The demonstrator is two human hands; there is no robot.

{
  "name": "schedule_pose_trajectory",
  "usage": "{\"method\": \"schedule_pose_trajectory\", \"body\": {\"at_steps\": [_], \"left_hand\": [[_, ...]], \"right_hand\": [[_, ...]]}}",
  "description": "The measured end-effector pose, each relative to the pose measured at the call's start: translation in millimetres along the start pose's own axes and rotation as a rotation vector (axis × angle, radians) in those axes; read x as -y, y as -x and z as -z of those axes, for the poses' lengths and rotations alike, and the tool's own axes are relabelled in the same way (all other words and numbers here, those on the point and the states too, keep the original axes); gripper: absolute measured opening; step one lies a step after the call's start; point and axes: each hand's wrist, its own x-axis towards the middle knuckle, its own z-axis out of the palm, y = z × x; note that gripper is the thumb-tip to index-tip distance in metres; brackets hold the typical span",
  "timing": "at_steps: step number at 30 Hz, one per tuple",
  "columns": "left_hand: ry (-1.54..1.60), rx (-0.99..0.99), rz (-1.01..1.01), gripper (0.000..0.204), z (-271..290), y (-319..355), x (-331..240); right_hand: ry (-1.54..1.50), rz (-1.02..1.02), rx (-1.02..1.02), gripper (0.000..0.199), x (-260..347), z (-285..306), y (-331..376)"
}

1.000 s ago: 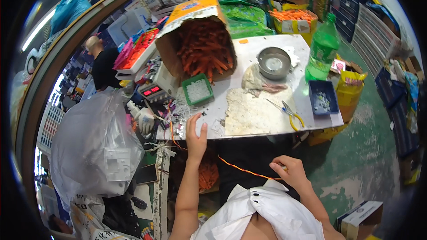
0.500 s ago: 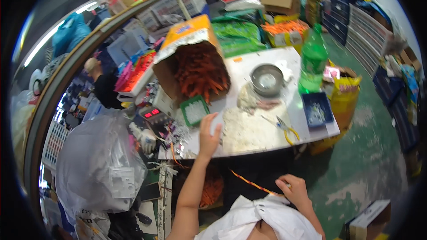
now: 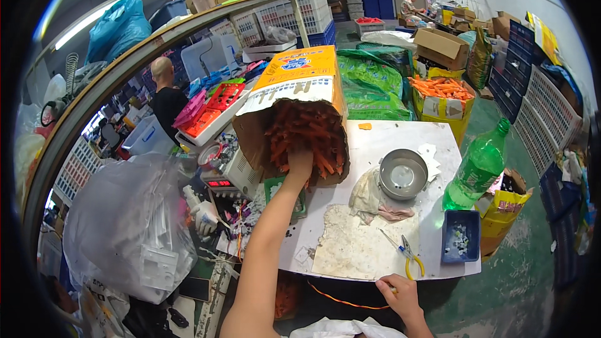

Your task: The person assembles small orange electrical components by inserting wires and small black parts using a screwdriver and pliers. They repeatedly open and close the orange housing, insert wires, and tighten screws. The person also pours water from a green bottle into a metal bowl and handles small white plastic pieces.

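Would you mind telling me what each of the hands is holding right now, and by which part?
The right hand pinches an orange cable at its end. The left hand reaches among the orange pieces in the cardboard box; any grip there cannot be told.

White table [image 3: 375,144]: open cardboard box of orange sticks [image 3: 300,119] at rear left, left hand [image 3: 300,163] in its mouth; round steel bowl [image 3: 403,173] right of it; green plastic bottle [image 3: 479,166] at right edge; yellow-handled cutters [image 3: 408,260] at front, right hand [image 3: 400,294] before them.
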Motion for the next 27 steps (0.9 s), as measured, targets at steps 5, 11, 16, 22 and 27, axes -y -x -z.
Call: {"method": "schedule_pose_trajectory", "body": {"at_steps": [5,11,16,22,27], "left_hand": [[-0.054,0.229,0.011,0.023,-34,-15,18],[0.353,0.049,0.202,0.022,105,-5,23],[1.125,0.013,0.581,0.023,162,61,0],[2.510,0.610,1.129,0.029,209,179,-113],[2.501,0.991,0.763,0.045,236,200,-145]], "right_hand": [[0.006,-0.016,-0.029,0.017,6,0,-11],[-0.038,-0.161,-0.056,0.017,-8,5,5],[-0.101,-0.168,-0.003,0.015,-4,-3,-2],[-0.296,-0.283,-0.080,0.033,-7,-24,-32],[-0.596,-0.395,0.022,0.026,-13,-16,-53]]}}
